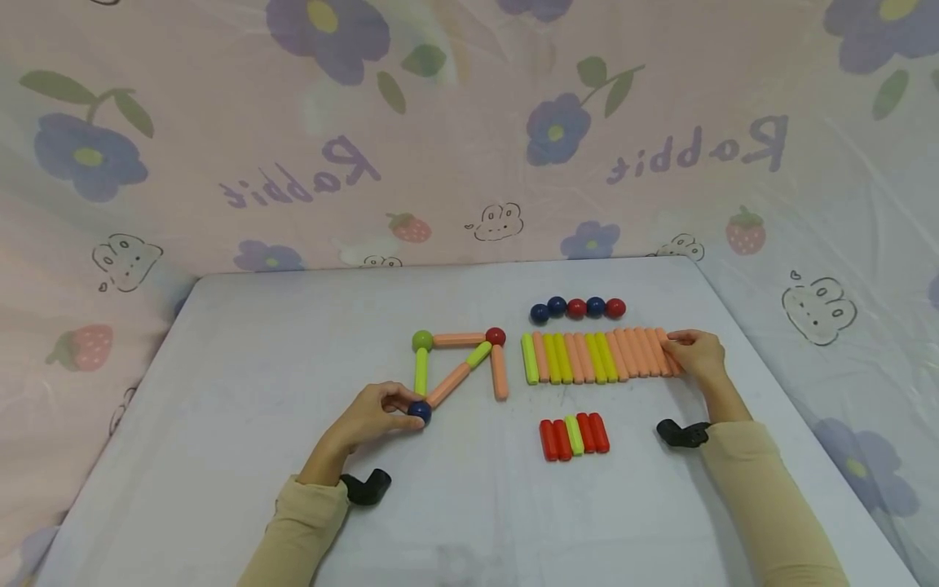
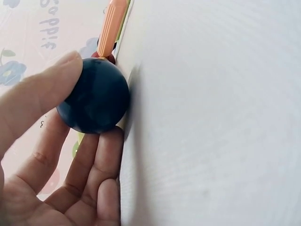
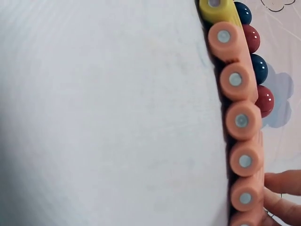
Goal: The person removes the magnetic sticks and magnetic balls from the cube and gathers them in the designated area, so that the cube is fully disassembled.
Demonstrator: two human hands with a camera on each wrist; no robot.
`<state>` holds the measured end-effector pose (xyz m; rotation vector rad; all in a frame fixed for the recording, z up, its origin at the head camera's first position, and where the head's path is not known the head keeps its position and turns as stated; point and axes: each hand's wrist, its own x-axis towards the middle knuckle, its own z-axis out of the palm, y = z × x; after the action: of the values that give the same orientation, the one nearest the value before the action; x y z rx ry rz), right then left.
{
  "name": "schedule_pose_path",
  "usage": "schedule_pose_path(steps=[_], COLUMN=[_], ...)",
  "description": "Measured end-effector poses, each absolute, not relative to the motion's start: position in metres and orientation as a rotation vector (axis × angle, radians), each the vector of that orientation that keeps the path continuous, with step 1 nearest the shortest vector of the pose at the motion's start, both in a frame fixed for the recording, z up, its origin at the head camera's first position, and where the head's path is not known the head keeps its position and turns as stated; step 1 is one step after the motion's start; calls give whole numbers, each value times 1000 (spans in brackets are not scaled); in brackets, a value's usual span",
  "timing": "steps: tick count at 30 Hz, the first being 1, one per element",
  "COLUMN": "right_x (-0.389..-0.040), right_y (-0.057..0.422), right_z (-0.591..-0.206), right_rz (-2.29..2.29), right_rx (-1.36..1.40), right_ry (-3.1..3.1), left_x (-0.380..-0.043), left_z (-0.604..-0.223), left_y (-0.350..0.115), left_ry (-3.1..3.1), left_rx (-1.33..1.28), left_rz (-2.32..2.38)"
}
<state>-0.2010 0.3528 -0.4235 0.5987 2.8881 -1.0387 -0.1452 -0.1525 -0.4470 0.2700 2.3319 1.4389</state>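
My left hand [image 1: 377,412] pinches a dark blue ball [image 2: 96,96] between thumb and fingers. That ball sits at the lower corner of a figure of magnetic sticks, touching or nearly touching a green stick [image 1: 421,371] and an orange stick [image 1: 449,385]. A green ball [image 1: 421,341] and a red ball [image 1: 495,336] form its upper corners, joined by another orange stick [image 1: 459,339]. From the red ball, one more orange stick [image 1: 500,372] hangs downward with its lower end free. My right hand [image 1: 698,356] grips an orange magnetic stick [image 1: 667,355] at the right end of a long row, partly hiding it.
Behind the row of orange, yellow and green sticks [image 1: 579,357] stands a line of blue and red balls [image 1: 576,308]. Several short red sticks [image 1: 548,440] and a short green stick [image 1: 574,435] lie in front. A patterned curtain [image 1: 455,163] borders the white table [image 1: 220,391].
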Motion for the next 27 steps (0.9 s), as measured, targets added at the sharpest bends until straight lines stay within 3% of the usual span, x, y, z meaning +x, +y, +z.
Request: schedule_pose_path(steps=[15, 22, 27], right_x=[-203, -194, -182], right_y=[342, 335, 303], right_z=[-421, -416, -405], right_rz=[-966, -910, -983], right_rx=[551, 403, 253], right_ry=[2944, 3092, 3179], left_x=[-145, -145, -144], left_z=[-446, -446, -447], left_y=[-153, -153, -154], left_ry=[2315, 2303, 2323], left_rx=[256, 247, 270], left_rz=[1443, 1454, 1447])
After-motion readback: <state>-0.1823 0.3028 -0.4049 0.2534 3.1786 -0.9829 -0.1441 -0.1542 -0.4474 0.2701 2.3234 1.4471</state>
